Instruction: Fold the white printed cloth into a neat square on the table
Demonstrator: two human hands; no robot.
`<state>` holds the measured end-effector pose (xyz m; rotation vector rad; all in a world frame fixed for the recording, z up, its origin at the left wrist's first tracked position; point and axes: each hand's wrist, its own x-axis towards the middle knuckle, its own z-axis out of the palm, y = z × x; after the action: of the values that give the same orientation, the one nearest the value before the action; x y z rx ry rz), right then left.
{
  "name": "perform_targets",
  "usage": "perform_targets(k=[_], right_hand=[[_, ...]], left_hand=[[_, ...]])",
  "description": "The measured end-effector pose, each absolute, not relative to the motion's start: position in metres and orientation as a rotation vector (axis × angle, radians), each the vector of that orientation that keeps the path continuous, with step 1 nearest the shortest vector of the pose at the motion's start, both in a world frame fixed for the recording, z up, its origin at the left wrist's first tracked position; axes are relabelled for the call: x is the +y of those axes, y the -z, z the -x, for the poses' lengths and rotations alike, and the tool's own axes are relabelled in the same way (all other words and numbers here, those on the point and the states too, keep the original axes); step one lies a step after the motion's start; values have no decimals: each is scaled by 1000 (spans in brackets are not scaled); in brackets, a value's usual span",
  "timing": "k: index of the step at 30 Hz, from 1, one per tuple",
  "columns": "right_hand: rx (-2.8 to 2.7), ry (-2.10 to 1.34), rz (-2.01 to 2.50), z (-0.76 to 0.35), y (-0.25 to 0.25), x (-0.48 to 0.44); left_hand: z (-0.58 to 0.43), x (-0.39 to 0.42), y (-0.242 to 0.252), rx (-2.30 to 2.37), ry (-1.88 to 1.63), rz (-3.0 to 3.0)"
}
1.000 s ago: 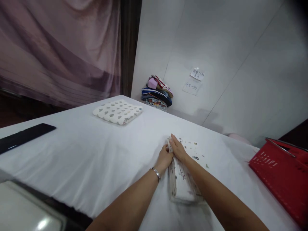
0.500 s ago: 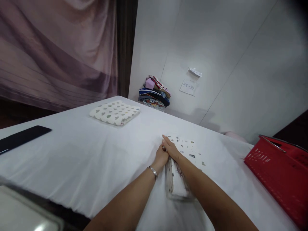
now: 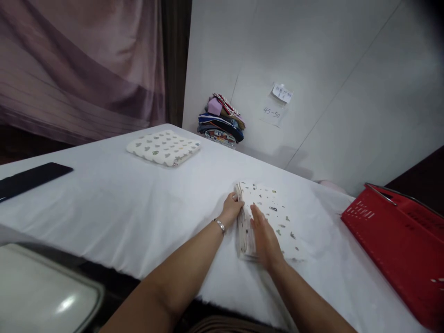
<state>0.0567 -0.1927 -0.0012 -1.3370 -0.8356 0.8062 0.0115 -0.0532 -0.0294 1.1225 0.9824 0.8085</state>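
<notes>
A folded white cloth (image 3: 286,231) with small grey and green prints lies on the white-covered table, its layered fold facing left. My left hand (image 3: 231,208), wearing a silver bracelet at the wrist, grips that layered edge near the far corner, with the thumb over the top and the other fingers partly hidden. Over the near part of the cloth is my right hand (image 3: 266,238), fingers stretched out and holding nothing. Whether its lower edge touches the fabric I cannot tell. Farther back on the left rests a second folded white cloth (image 3: 164,147) with grey cloud-like shapes.
On the right stands a red plastic basket (image 3: 388,240) with a metal handle. A black flat object (image 3: 36,179) lies at the table's left. Folded clothes (image 3: 222,121) are piled by the wall beyond. A pale glossy surface (image 3: 45,291) juts in at lower left.
My right hand has moved from the cloth's far left corner, beside my left hand, back toward me over the cloth. My left hand stays at the edge. The view has tilted slightly down.
</notes>
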Motion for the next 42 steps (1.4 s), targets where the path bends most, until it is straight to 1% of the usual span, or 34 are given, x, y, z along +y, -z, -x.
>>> perform_targets(k=[6,13,20,24,29,35,42], right_hand=[[-775,-832,1410,-30,5,-222],[-871,-830,1544,-23,5,-243],[-898,-839,1544,-17,12,-256],[-897,-825,1541,-22,1,-252],[-879,-726,1563,-34,-21,-227],[-944,-869,1496,-29,2,-211],[-910,-863,1461,-29,10,-214]], left_hand=[[-11,-55,28,949,-823,-1103],[-9,-55,28,949,-819,-1058],[-10,-53,30,928,-823,-1057],[-11,-52,34,926,-830,-1072],[-11,-52,34,945,-846,-1088],[-10,-54,32,878,-869,-1055],[-15,-50,35,843,-913,-939]])
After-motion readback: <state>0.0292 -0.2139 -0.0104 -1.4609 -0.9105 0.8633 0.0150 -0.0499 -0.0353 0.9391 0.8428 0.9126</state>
